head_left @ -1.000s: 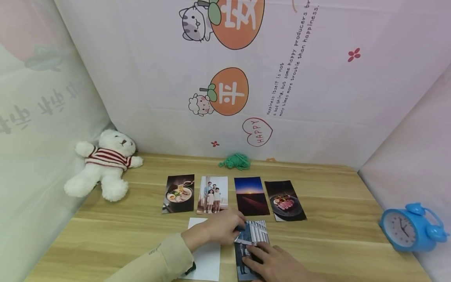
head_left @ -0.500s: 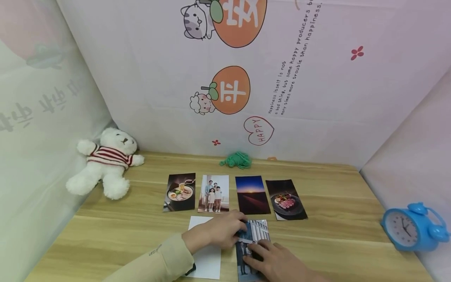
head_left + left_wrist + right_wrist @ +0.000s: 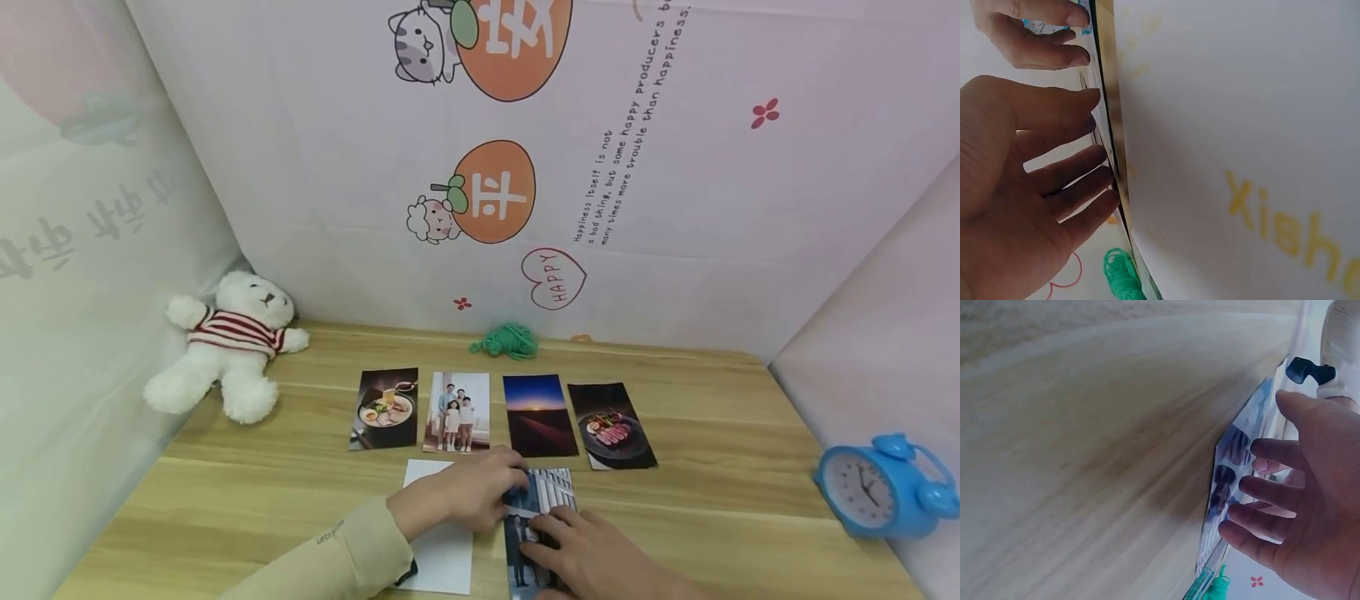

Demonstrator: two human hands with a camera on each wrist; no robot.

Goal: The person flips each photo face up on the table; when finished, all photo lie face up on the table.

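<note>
A printed photo of people in dark suits [image 3: 519, 557] lies at the table's near side. My left hand [image 3: 480, 490] reaches across a white card [image 3: 442, 560] and rests its fingertips on the photo's upper left part. On the photo's right side lie the spread fingers of my right hand [image 3: 588, 552]. Seen by the left wrist camera, the left hand [image 3: 1035, 169] has loosely extended fingers, beside a white sheet with yellow lettering [image 3: 1285, 231]. In the right wrist view, the right hand's [image 3: 1316, 494] fingers reach towards the photo [image 3: 1229, 462]. The hands partly cover the photo.
Behind the hands stand a ramen photo [image 3: 386, 408], a family photo [image 3: 457, 412], a sunset photo [image 3: 540, 417] and a meat-dish photo [image 3: 611, 427] in a row. Green yarn [image 3: 510, 342], a white teddy bear [image 3: 232, 346] and a blue alarm clock [image 3: 873, 487] are around them.
Both hands keep nearly the same place on the photo of suited people. The whole head view has shifted slightly, with no card visibly moved on the table.
</note>
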